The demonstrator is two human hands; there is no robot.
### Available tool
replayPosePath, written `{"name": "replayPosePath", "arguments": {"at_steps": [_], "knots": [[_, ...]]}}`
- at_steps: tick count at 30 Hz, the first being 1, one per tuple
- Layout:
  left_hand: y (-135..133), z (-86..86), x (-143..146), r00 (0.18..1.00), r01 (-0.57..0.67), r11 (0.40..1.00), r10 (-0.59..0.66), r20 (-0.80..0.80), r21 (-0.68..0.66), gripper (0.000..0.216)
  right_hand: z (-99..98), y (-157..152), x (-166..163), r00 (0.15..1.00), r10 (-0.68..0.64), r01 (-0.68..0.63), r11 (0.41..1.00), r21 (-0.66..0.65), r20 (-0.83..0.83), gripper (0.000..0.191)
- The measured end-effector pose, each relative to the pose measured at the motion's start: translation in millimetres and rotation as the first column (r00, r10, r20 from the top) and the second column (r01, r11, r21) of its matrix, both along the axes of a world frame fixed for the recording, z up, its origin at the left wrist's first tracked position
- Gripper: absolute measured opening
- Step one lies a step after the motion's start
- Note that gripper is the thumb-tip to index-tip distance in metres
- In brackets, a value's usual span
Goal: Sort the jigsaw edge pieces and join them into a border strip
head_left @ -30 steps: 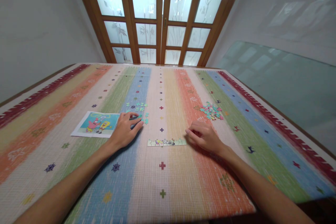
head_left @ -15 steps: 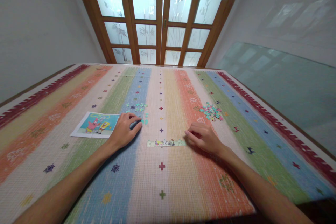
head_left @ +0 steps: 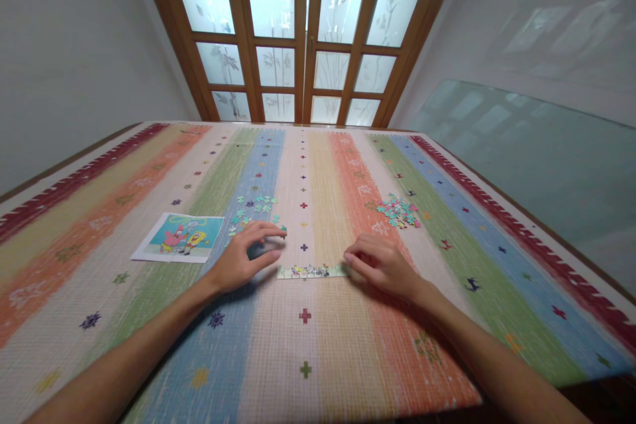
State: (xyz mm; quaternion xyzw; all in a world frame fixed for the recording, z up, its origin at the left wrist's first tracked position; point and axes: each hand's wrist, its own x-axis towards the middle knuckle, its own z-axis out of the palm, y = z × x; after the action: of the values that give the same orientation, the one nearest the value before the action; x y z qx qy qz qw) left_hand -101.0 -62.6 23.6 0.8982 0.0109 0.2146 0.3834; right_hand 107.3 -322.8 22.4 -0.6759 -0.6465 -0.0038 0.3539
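Note:
A joined strip of jigsaw pieces (head_left: 311, 271) lies flat in front of me, with small colourful figures along it. Curled fingers of my right hand (head_left: 380, 262) rest at the strip's right end and cover it; what they pinch, if anything, is hidden. My left hand (head_left: 243, 258) hovers just left of the strip, thumb and forefinger apart. By its forefinger tip is a small teal jigsaw piece (head_left: 283, 230); I cannot tell whether it touches the finger or lies on the cloth. Behind this hand, loose teal pieces (head_left: 265, 202) are spread out.
A picture card (head_left: 181, 238) with cartoon characters lies left of my left hand. A heap of mixed jigsaw pieces (head_left: 399, 210) sits beyond my right hand. The striped tablecloth (head_left: 342, 351) covers the table, and wooden glazed doors (head_left: 305, 46) stand behind it.
My left hand has moved right and nearer to me, away from the loose teal pieces, its fingers wider apart. My right hand has shifted slightly left over the strip's end.

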Motion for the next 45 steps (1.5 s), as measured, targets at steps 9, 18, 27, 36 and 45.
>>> {"name": "replayPosePath", "arguments": {"at_steps": [9, 18, 27, 36, 45], "knots": [[-54, 14.3, -6, 0.902, 0.367, 0.863, -0.421, -0.094, -0.347, 0.044, 0.1, 0, -27, 0.981, 0.136, -0.144, 0.988, -0.054, -0.142, 0.032], [-61, 10.7, -7, 0.871, 0.379, 0.8, -0.479, -0.114, -0.465, 0.049, -1.7, 3, -32, 0.975, 0.216, -0.215, 0.976, 0.031, -0.049, 0.023], [-59, 10.2, -7, 0.95, 0.272, 0.95, -0.29, -0.112, -0.153, 0.033, -2.1, 3, -24, 0.988, 0.152, -0.151, 0.988, 0.025, -0.016, 0.018], [-27, -3.8, -2, 0.992, 0.104, 0.878, -0.128, 0.02, 0.468, 0.015, 0.7, 0, 3, 0.997, -0.002, 0.011, 0.993, -0.116, 0.081, 0.014], [-21, -3.3, -2, 0.987, 0.139, 0.834, -0.157, -0.012, 0.534, 0.013, -1.1, -2, 8, 0.988, 0.0, 0.023, 0.989, -0.146, 0.157, 0.014]]}}
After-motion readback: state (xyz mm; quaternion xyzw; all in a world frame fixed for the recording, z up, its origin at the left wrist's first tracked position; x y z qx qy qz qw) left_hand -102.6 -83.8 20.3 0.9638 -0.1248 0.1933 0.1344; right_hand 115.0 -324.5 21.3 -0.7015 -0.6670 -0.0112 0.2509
